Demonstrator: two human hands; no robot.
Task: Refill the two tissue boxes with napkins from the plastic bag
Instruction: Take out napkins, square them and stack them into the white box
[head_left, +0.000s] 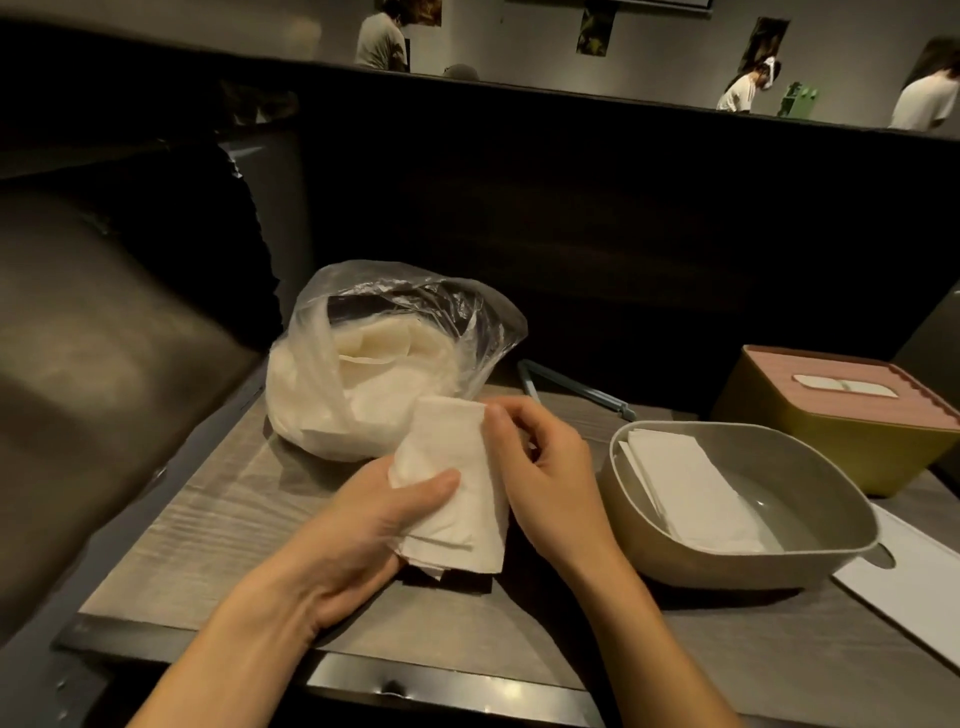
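A clear plastic bag (311, 374) full of white napkins stands open at the table's far left. Just in front of it my left hand (358, 530) grips a small stack of folded napkins (452, 467) from below, thumb on top. My right hand (545, 467) pinches the stack's right edge. To the right lies an open beige tissue box (634, 530) with a stack of napkins inside. Behind it stands a second tissue box (810, 431), yellow with a pink slotted lid, closed.
A white lid or sheet (904, 587) lies at the table's right edge. Blue-grey tongs (576, 387) lie behind the beige box. A padded bench (104, 364) is on the left and a dark partition (571, 208) behind the table. People stand far beyond it.
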